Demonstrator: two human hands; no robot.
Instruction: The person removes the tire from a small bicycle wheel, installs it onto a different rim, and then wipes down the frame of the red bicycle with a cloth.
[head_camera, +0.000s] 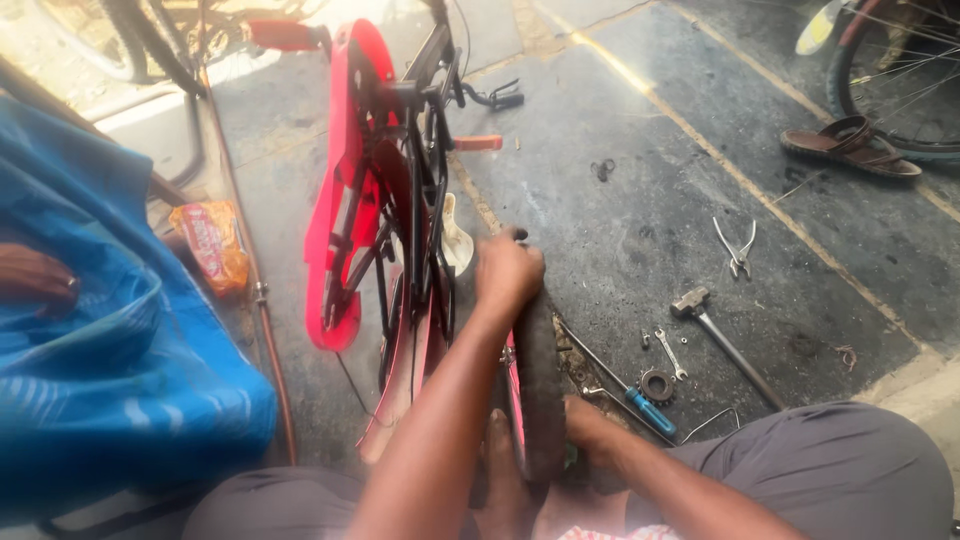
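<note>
Both hands work the tyre (540, 390): left hand (507, 272) fingers clamp it; right hand (583, 420) grip hidden. Hammer (722, 338), pliers (737, 249), screwdriver (640, 402) lie near on the floor (640, 210).

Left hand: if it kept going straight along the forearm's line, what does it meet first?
The left hand grips the top of the black tyre, pointing up-frame. Straight on, it would probably meet the white part beside the black bike frame first; depth is unclear.

Left hand (507, 272) grips bicycle tyre (540, 390) beside tools.
</note>
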